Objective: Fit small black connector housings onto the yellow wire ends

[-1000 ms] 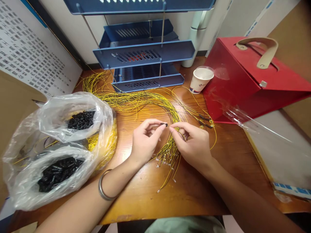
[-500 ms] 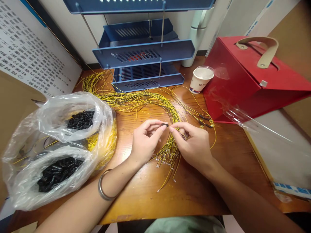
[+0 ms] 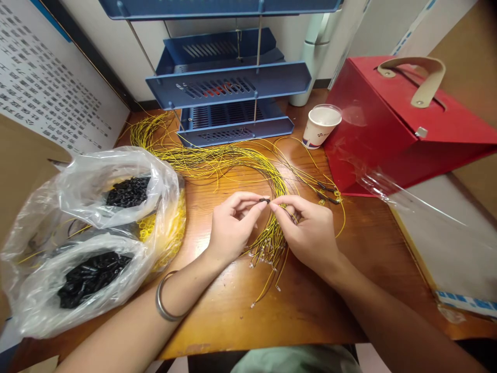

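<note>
My left hand (image 3: 232, 226) pinches a small black sleeve (image 3: 265, 200) between thumb and forefinger above the wooden table (image 3: 233, 311). My right hand (image 3: 310, 230) pinches a thin yellow wire (image 3: 289, 211) with its tip right at the sleeve's end. Both hands hover over a bundle of yellow wires (image 3: 267, 243) whose metal-tipped ends fan out toward me. A metal bangle sits on my left wrist.
Clear plastic bags (image 3: 89, 233) with black sleeves and yellow parts lie at the left. A blue stacked paper tray (image 3: 229, 88) stands at the back, a paper cup (image 3: 320, 126) beside it, a red box (image 3: 404, 124) with a tan handle at the right. Plastic wrap (image 3: 411, 202) trails from the box.
Nothing has visibly moved apart from a slight shift of the camera; both hands stay pinched together at the same spot.
</note>
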Demonstrator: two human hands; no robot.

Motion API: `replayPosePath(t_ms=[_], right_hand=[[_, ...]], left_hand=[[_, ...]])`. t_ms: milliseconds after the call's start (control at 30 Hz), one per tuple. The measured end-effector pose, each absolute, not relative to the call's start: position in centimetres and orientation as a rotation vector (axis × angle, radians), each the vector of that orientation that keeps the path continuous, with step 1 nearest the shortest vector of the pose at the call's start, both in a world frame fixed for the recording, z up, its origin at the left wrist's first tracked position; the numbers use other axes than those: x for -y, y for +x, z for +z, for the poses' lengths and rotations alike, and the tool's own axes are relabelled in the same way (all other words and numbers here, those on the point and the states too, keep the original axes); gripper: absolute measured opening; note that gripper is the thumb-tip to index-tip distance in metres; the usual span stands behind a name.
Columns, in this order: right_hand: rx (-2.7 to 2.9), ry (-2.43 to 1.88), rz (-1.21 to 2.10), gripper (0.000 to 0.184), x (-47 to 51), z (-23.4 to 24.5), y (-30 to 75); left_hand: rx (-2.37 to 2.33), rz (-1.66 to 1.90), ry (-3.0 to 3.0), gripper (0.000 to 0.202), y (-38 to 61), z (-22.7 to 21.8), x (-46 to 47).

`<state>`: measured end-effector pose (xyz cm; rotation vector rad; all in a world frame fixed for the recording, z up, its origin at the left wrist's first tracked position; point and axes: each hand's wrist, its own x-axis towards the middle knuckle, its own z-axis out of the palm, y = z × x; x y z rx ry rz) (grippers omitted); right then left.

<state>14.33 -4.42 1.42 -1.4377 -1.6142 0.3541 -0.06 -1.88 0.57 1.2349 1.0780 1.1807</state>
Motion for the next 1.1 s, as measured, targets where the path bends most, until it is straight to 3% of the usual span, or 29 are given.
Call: replayPosePath(t_ms=[433, 633, 867, 1100], right_hand=[[1.609, -1.472, 0.368, 0.007, 4.48, 1.36, 14.34], [1.554, -1.514, 0.525, 0.026, 4.5, 1.37, 14.38], [1.481, -1.514, 0.549, 0.009, 4.51, 1.45, 14.26], [1.452, -1.481, 0.576, 0.01, 4.59, 1.5, 14.17]], left_hand=[[-1.128, 1.195, 1.305, 0.014, -0.15, 0.38, 1.92], [-1.188, 1.216, 1.283, 0.015, -0.17, 0.58, 1.82], [-1.179, 1.25, 1.276, 0.016, -0.16, 0.49, 1.75], [-1.182, 1.237, 1.276, 0.016, -0.14, 0.54, 1.77]])
